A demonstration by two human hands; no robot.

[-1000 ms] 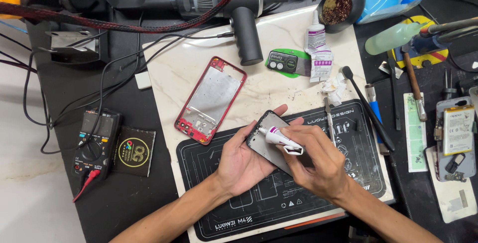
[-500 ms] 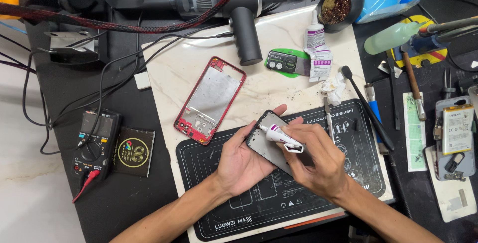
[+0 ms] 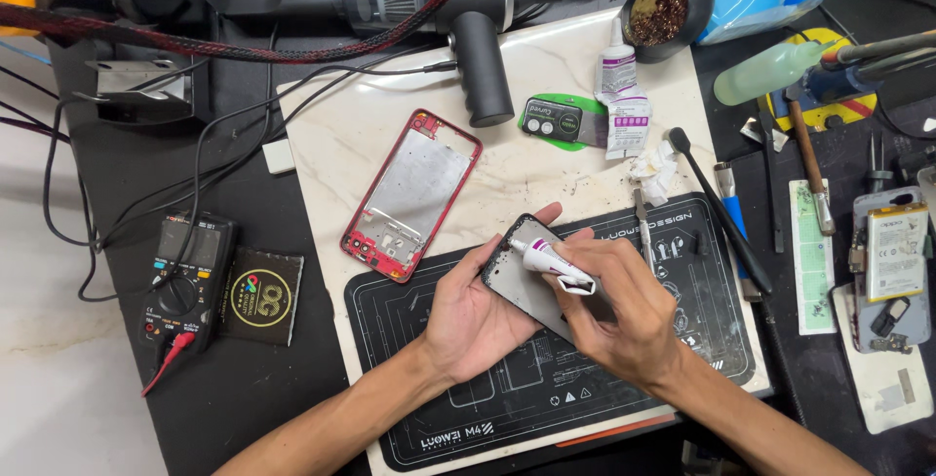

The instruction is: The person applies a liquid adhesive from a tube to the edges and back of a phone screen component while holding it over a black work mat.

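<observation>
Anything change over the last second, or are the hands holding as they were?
Hardly anything. The right hand still pinches the small white tube with its tip at the upper edge of the grey phone panel; any shift of the tube is too slight to tell. The left hand still cradles the panel from below. The red frame, multimeter and black mat have not moved.

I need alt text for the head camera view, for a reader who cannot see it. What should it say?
Over a black work mat, the left hand holds a dark phone panel while the right hand presses the tip of a small white tube to its top edge. A red phone frame lies on the marble slab, a multimeter to the left.
</observation>
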